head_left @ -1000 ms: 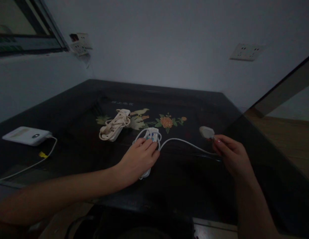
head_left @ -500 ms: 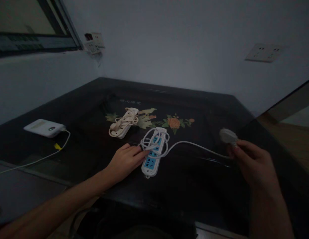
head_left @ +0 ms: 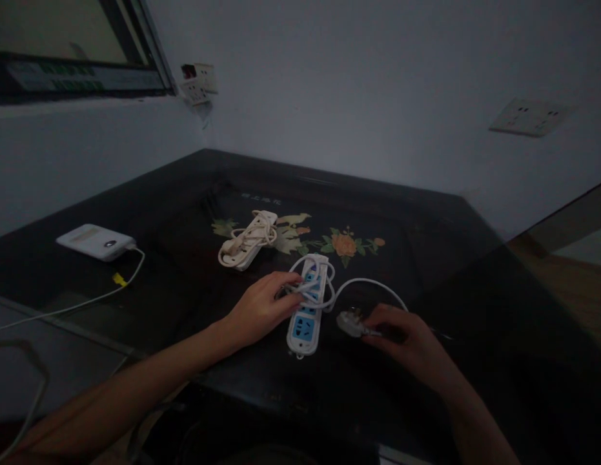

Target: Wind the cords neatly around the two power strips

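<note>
A white power strip (head_left: 305,328) with blue socket faces lies on the dark table, its white cord (head_left: 361,280) looped over the upper part. My left hand (head_left: 266,305) is closed on the cord loops at the strip's left side, fingertips over the sockets. Pinched in my right hand (head_left: 401,332) is the cord's plug (head_left: 350,323), held just right of the strip with its pins pointing up. From the plug end the cord arcs back to the strip. Behind my left hand lies a second, cream power strip (head_left: 249,240) with its own cord wound around it.
On the left of the table (head_left: 416,400) sits a white box-shaped device (head_left: 94,242) with a white cable and a yellow tag (head_left: 119,279). Wall sockets (head_left: 530,117) are on the right wall, more (head_left: 198,84) in the corner by the window.
My right hand has brought the plug leftward, from the table's right side to close beside the strip. My left hand stays at the cord loops; the view has shifted slightly.
</note>
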Available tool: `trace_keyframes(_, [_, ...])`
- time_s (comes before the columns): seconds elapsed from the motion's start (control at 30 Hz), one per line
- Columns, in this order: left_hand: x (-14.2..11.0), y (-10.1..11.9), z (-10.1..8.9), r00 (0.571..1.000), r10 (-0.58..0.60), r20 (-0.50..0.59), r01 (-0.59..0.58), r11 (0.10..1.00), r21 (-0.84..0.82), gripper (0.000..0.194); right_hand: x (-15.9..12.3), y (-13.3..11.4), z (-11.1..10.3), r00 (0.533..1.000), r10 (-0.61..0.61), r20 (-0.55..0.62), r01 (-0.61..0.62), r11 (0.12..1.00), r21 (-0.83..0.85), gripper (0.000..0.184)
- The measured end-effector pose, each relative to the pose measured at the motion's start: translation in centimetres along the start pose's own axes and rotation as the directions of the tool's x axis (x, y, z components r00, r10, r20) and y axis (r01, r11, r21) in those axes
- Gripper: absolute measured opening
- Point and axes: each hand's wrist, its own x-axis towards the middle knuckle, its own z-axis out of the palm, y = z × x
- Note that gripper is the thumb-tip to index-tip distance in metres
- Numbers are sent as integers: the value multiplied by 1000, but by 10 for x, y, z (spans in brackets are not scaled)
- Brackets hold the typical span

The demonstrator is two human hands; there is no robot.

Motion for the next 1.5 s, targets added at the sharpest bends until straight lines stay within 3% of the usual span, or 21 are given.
trace_keyframes(0.1, [2, 0, 3, 999, 33, -16, -33, 999, -30, 18, 3, -3, 13, 1000, -19, 16, 20, 999, -29, 4])
trace_keyframes(0.23, [4, 0, 6, 997, 62, -55, -63, 998, -12, 21, 5, -5, 29, 997, -53, -61, 49, 997, -61, 1])
trace_keyframes(0.43, [6, 3, 8, 999, 37, 20, -37, 999, -21, 23, 7, -4, 50, 979, -153, -134, 136, 982, -130, 11])
trace_keyframes(0.57, [10, 7, 5, 992, -83, 97, 100, 979, -178, 23, 7, 0, 58, 978, -176, -111, 155, 972, -174, 13])
trace_keyframes(0.7, [14, 10, 2, 955, -252, 155, 292, 890, -350, 18, 5, 0, 58, 983, -163, -88, 141, 967, -212, 14])
trace_keyframes(0.83, [15, 11, 3, 926, -325, 190, 377, 815, -440, 16, 3, -3, 54, 950, -242, -195, 201, 957, -209, 12])
trace_keyframes(0.97, [15, 12, 4, 939, -318, 133, 344, 835, -431, 18, 2, -1, 51, 903, -306, -301, 220, 932, -288, 15])
trace_keyframes(1.07, [15, 13, 4, 954, -285, 91, 297, 863, -409, 17, 4, 2, 51, 892, -322, -317, 196, 908, -370, 17])
trace_keyframes(1.23, [14, 15, 3, 956, -275, 97, 290, 855, -431, 15, 4, 5, 57, 912, -320, -255, 161, 855, -493, 20])
trace_keyframes(1.5, [7, 29, 3, 973, -218, 70, 220, 802, -555, 12, 5, 0, 71, 907, -391, -156, 162, 666, -728, 27])
